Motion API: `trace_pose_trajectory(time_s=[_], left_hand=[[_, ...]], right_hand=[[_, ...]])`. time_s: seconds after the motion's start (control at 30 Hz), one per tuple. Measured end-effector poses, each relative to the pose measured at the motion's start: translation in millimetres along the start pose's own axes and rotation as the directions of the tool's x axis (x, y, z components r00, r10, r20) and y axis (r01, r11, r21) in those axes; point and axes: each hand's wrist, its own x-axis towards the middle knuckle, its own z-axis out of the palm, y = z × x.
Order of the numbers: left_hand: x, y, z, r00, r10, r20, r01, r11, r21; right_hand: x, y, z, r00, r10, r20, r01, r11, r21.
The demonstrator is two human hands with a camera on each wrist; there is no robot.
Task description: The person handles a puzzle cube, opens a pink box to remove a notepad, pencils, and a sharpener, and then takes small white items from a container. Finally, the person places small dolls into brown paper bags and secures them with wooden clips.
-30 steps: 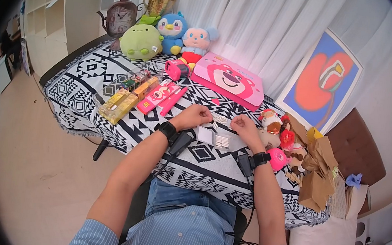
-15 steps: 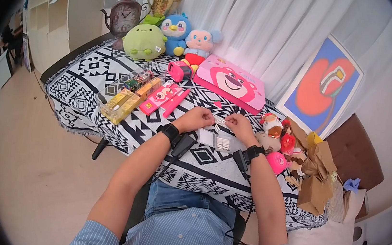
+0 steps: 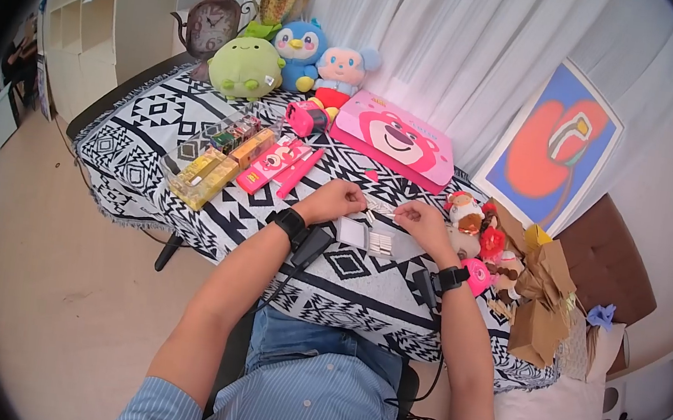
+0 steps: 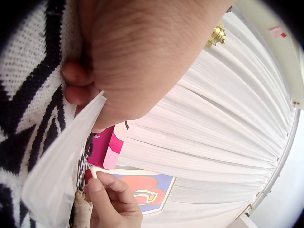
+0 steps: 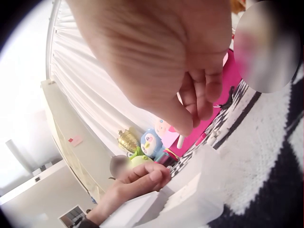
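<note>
On the patterned cloth my right hand (image 3: 422,222) pinches a small white stick (image 5: 181,141) between thumb and fingertips. My left hand (image 3: 337,201) is low over the cloth opposite it, thumb and fingers bent together; whether it holds a piece I cannot tell. More small white sticks (image 3: 381,208) lie between the two hands. Nearer to me than the hands is a small clear plastic box (image 3: 352,232), its lid laid back to the left. White sticks in rows (image 3: 381,243) fill its right half. In the left wrist view the box's clear wall (image 4: 57,166) stands close to my left hand.
Left of my hands lie a pink bear-print case (image 3: 274,167) and clear boxes (image 3: 205,179). Behind stand a large pink box (image 3: 394,138) and plush toys (image 3: 246,67). At right are small dolls (image 3: 467,212), a pink round thing (image 3: 477,276) and brown paper (image 3: 543,292).
My right hand moved in toward the left over the loose white sticks, then drew back a little to the right. My left hand stays almost in place.
</note>
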Motion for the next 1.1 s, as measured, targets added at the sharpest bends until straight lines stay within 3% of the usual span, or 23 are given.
trace_pose_trajectory(time_s=[0.1,0.3,1.1], left_hand=[[-1,1,0,1.000,-0.004,-0.003,0.004,1.000,0.005],[1,-1,0,1.000,-0.006,0.001,0.006,1.000,-0.005],[1,-1,0,1.000,-0.026,0.011,0.027,0.999,-0.028]], right_hand=[[-12,-9,-10,0.986,0.009,0.169,-0.026,0.995,0.100],[-33,-25,-23,0.942,0.056,0.331,-0.090,0.992,0.087],[-31,-8,-9,0.938,-0.083,0.337,0.066,0.996,0.061]])
